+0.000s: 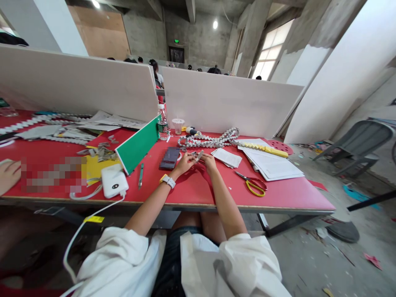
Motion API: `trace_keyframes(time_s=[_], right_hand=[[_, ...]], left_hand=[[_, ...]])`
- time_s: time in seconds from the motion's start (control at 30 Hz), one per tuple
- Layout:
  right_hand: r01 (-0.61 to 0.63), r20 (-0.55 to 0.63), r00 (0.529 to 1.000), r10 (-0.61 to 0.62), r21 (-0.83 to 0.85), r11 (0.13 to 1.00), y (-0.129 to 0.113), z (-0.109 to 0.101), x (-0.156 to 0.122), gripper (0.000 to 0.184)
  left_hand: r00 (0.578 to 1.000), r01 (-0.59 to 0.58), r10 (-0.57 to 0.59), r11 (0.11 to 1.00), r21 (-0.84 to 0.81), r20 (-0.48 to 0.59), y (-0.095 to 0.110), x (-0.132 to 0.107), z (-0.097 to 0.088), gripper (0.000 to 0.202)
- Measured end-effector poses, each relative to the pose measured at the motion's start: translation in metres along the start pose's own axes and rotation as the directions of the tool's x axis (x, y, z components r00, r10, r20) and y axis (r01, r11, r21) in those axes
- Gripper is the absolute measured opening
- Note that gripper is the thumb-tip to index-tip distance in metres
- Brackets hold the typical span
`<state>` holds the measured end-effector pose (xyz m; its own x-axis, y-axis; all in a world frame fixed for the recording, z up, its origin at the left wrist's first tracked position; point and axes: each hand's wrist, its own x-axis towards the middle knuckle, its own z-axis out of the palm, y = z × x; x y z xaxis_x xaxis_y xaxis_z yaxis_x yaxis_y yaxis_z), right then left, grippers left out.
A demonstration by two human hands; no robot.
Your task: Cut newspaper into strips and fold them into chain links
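My left hand (185, 163) and my right hand (209, 161) meet above the red table (198, 194), fingers closed around a small folded strip of grey-white paper (199, 156). The strip's finer folds are too small to make out. Just behind the hands lies a zigzag chain of folded paper (210, 142), with a yellow length (272, 151) at its right. A dark phone (169, 158) rests left of my left hand. Beside my right hand is a small stack of white paper pieces (227, 157). Scissors (256, 187) with red and yellow handles lie farther right.
A green board (138, 145) stands to the left, near a bottle (162, 126) and a plastic cup (177, 126). A white power bank (114, 181) trails a cable past the table edge. Another person's hand (8, 177) is far left. White panels (229, 103) line the back.
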<state>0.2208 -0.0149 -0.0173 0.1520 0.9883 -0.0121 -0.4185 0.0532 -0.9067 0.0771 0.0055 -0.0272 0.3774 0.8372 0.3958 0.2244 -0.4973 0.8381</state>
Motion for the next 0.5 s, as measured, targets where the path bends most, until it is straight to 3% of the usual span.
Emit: trace_keyframes(time_s=[0.1, 0.23, 0.33, 0.43, 0.5], right_hand=[[0.003, -0.042, 0.999, -0.002, 0.019, 1.000, -0.001, 0.001, 0.000, 0.010], [0.021, -0.075, 0.997, -0.020, 0.016, 1.000, -0.001, -0.002, 0.003, 0.008], [0.043, -0.115, 0.992, -0.045, -0.023, 0.999, 0.001, -0.007, 0.009, 0.011], [0.113, -0.195, 0.971, -0.138, -0.135, 0.984, 0.006, -0.009, 0.013, 0.017], [0.191, -0.149, 0.958, -0.244, -0.299, 0.935, 0.011, -0.006, 0.013, 0.020]], left_hand=[[0.993, 0.104, -0.097, 0.988, -0.112, 0.064, -0.002, 0.000, 0.001, 0.026], [0.971, 0.218, -0.204, 0.969, -0.114, 0.125, -0.006, -0.002, 0.002, 0.029], [0.972, 0.209, -0.195, 0.973, -0.100, 0.131, -0.007, -0.002, 0.003, 0.030], [0.996, 0.062, -0.065, 0.997, -0.054, -0.053, 0.000, -0.001, 0.002, 0.027], [0.964, -0.032, 0.026, 0.999, -0.017, -0.265, 0.012, -0.002, -0.003, 0.025]])
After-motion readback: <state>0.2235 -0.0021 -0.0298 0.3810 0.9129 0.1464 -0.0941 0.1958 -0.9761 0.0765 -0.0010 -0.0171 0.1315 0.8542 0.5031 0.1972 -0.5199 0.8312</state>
